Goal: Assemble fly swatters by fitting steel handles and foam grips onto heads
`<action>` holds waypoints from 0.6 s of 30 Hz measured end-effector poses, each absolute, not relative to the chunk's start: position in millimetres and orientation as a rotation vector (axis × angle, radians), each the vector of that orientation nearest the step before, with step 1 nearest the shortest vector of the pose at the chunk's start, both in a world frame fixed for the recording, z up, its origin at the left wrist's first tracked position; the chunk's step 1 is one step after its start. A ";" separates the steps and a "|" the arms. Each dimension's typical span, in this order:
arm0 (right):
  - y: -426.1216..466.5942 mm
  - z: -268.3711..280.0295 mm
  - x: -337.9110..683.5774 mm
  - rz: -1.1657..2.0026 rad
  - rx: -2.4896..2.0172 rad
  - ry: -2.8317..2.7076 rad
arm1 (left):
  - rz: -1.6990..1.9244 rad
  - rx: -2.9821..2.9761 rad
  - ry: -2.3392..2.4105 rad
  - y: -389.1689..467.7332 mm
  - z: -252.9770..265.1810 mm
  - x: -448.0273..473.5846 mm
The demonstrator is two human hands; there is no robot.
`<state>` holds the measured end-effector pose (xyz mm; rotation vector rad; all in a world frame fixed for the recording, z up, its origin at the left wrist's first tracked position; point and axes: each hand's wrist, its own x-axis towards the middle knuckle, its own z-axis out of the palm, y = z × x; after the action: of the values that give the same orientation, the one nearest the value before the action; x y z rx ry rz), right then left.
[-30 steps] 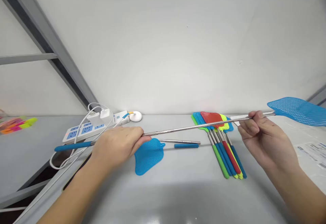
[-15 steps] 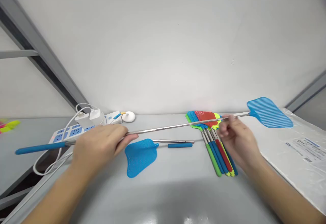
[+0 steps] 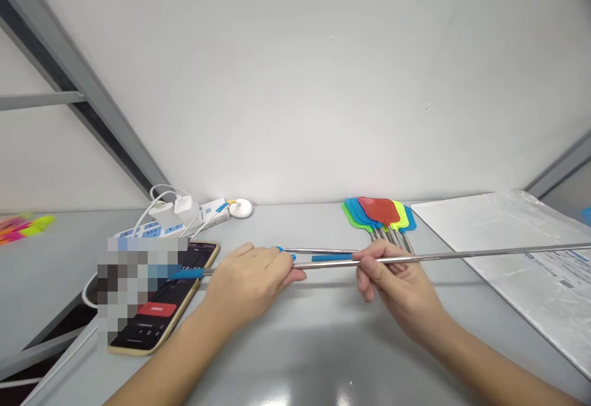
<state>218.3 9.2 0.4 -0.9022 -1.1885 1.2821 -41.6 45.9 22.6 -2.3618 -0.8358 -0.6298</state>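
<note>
My left hand is wrapped round the metal shaft of an extended telescopic fly swatter, close to its blue grip. My right hand pinches the same shaft further right, between thumb and fingers. The shaft runs almost level and leaves the view at the right, where a sliver of its blue head shows. Behind my hands, another swatter with a short metal shaft and blue grip lies on the table, its blue head mostly hidden by my left hand.
A bunch of coloured fly swatters lies by the wall. At left are a phone, partly pixelated, a power strip with white plugs and cables, and a round white object. A plastic-wrapped white package covers the right side.
The held swatter and both hands have shifted; my right hand is closer to the left one. The swatter head has moved almost out of view at right. A phone now shows at left.
</note>
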 end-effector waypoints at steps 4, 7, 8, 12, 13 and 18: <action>16.7 8.1 239.7 1.211 -0.872 -1.095 | -0.619 -2.341 -0.829 60.9 30.1 -63.2; 21.4 7.8 247.4 1.250 -0.841 -1.107 | -0.640 -2.329 -0.824 65.2 29.3 -69.3; 22.8 6.5 247.8 1.266 -0.836 -1.105 | -0.646 -2.325 -0.832 65.7 28.3 -69.7; 29.6 0.8 245.3 1.343 -0.861 -1.010 | -0.616 -2.350 -0.892 66.4 26.0 -71.0; 31.4 0.4 245.1 1.358 -0.864 -0.970 | -0.611 -2.347 -0.912 66.8 26.5 -72.4; 40.9 6.3 250.6 1.380 -0.852 -0.780 | -0.577 -2.337 -1.010 73.3 33.6 -86.9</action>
<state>250.6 40.9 6.3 -0.8524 -0.7801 1.3798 -86.9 73.3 33.6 -2.3370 -1.0101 -0.5773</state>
